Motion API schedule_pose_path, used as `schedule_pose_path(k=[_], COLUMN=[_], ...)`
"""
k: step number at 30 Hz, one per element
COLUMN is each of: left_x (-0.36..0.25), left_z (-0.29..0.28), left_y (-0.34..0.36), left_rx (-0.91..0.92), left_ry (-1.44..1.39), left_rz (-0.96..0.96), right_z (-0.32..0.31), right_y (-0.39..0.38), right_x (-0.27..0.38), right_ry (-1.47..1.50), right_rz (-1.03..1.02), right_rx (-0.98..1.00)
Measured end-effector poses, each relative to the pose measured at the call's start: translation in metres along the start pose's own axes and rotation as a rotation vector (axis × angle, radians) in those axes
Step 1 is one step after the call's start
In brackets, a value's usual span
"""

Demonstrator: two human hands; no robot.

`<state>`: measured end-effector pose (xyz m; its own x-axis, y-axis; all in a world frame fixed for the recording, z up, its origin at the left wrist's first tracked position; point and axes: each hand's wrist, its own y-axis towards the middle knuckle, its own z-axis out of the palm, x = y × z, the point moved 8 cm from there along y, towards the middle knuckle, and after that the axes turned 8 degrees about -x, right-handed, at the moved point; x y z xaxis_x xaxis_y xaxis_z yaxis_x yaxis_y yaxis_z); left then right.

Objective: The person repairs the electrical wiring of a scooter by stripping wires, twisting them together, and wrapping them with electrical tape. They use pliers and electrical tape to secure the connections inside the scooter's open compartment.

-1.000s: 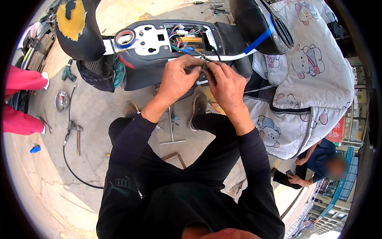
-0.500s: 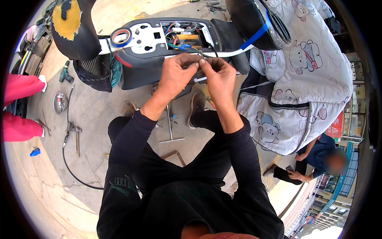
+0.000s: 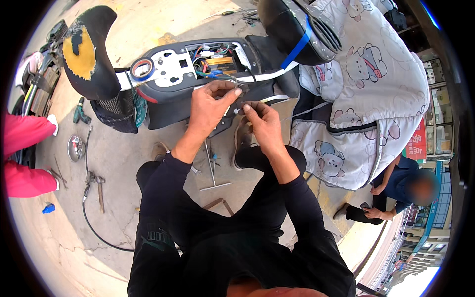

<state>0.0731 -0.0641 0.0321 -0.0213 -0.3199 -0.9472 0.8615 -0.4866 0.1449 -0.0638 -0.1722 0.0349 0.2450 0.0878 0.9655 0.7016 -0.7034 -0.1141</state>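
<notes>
An electric scooter stands in front of me, the compartment in its body uncovered. Inside show coloured wires and a gold-coloured box. My left hand is closed in a pinch at the compartment's near edge, on thin wires that come out of it. Lower and to the right, my right hand pinches a small white piece, too small to name. A roll of tape lies on the white metal plate to the left of the compartment.
A torn black seat rises at left. A grey quilted cover hangs at right, with a seated person beyond. On the ground lie a T-handle wrench, a hammer, a drill and a metal bowl. Someone in pink trousers is at far left.
My hands were together at the compartment's edge; now they are apart. The right hand has come down toward me with the small white piece. The view has shifted slightly.
</notes>
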Motion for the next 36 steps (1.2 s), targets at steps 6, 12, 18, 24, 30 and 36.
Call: schedule_pose_path(k=[6,12,18,24,30,36], left_x=[0.007,0.013,0.005,-0.018,-0.018,0.042], left_z=[-0.001,-0.009,-0.021,-0.02,0.069,0.105], left_y=[0.002,0.006,0.005,-0.04,-0.137,-0.206], left_rx=[-0.055,-0.014,-0.104,-0.196,-0.046,0.141], left_ry=[0.014,0.103,-0.042,0.128,0.357,0.386], left_rz=[-0.026,-0.014,0.004,0.19,0.213,-0.189], right_z=[-0.037,-0.119,-0.127,-0.17,-0.148,-0.134], right_y=[-0.018,-0.023,0.024,0.006,0.147,0.186], right_x=[0.049,0.179,0.123,0.145,0.245,0.252], right_ry=[-0.166,-0.607,-0.474,-0.385,-1.049,-1.089], right_rz=[-0.265,-0.876,-0.45,-0.753,-0.835,-0.743], right_rx=[-0.043,-0.557,-0.425,-0.566,-0.129,0.215])
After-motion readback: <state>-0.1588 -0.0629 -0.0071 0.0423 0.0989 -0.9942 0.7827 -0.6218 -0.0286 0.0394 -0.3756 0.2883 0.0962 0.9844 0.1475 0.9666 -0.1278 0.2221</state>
